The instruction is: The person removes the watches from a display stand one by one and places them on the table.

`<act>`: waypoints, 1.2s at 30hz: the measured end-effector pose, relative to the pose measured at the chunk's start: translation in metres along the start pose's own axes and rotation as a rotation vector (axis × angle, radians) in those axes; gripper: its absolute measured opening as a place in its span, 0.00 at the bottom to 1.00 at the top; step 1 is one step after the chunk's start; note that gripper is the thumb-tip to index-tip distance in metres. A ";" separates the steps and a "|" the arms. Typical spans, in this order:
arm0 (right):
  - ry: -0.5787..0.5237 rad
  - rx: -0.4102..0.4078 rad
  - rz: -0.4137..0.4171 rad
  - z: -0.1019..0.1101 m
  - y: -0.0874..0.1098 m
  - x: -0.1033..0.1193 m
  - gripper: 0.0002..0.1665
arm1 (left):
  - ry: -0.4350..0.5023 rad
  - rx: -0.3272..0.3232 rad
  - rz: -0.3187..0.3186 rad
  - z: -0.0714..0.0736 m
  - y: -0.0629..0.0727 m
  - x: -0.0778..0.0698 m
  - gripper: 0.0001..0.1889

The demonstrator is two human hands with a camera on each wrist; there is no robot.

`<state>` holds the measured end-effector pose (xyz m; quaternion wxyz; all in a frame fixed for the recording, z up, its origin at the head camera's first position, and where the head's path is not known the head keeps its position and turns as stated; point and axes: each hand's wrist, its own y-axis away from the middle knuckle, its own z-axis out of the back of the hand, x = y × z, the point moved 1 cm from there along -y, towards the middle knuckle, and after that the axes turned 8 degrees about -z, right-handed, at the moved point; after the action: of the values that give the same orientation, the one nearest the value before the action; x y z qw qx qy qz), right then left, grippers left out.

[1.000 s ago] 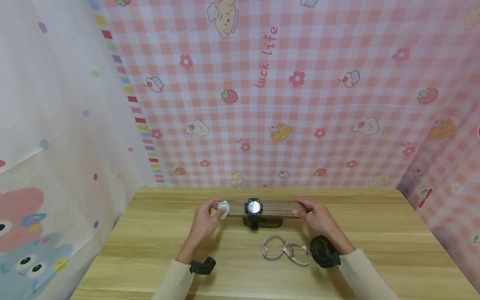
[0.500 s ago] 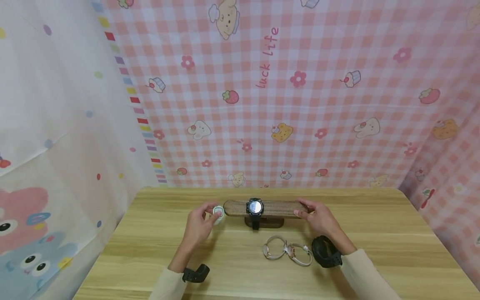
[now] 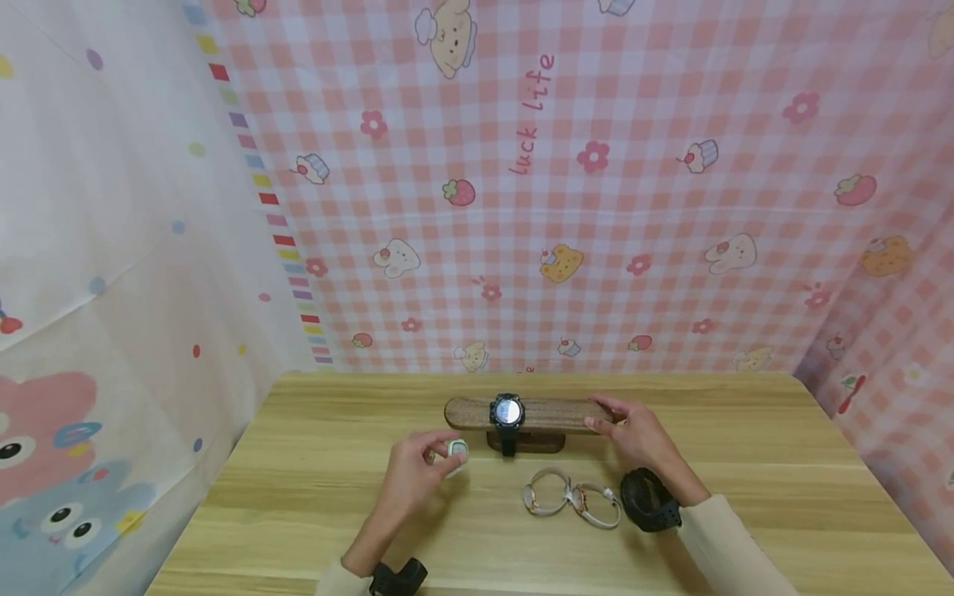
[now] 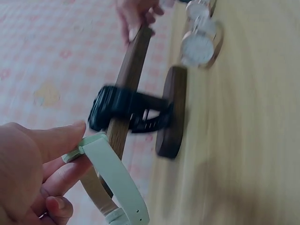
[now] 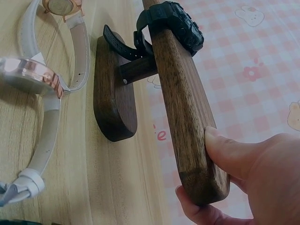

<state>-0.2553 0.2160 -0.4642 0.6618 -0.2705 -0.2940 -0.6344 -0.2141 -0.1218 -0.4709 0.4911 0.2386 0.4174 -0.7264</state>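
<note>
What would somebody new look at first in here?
Probably the big pink-checked cloth with cartoon prints, behind the table. Next, the chunky black watch on the dark wooden stand. Then the pale green watch in the person's left grip.

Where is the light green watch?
In the head view, the light green watch is pinched in the left hand, showing just below the left end of the wooden stand.

A pale yellow-brown table with wood grain (image 3: pixel 753 447) carries a dark-brown wooden stand with a long rounded bar (image 3: pixel 555 414), its oblong base set toward the middle of the far edge. Farther from that edge lie two round rose-gold watches with white straps (image 3: pixel 530 499), side by side.
</note>
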 end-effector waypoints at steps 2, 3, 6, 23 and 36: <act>0.003 -0.003 0.004 0.000 0.000 0.000 0.28 | -0.011 0.032 -0.018 -0.007 0.002 -0.004 0.14; 0.005 -0.004 0.007 0.000 0.000 -0.001 0.28 | -0.018 0.046 -0.032 -0.010 0.002 -0.005 0.14; 0.014 -0.009 0.012 0.000 -0.001 -0.001 0.28 | -0.038 0.078 -0.056 -0.019 0.004 -0.008 0.15; 0.003 0.001 0.009 -0.001 0.000 -0.002 0.29 | -0.257 0.181 -0.187 -0.057 0.011 -0.015 0.16; -0.006 0.002 0.004 0.000 -0.001 -0.001 0.29 | -0.312 0.182 -0.209 -0.067 0.011 -0.015 0.16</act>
<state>-0.2567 0.2165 -0.4655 0.6624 -0.2723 -0.2961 -0.6320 -0.2019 -0.0596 -0.4998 0.4483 0.1219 0.2912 -0.8363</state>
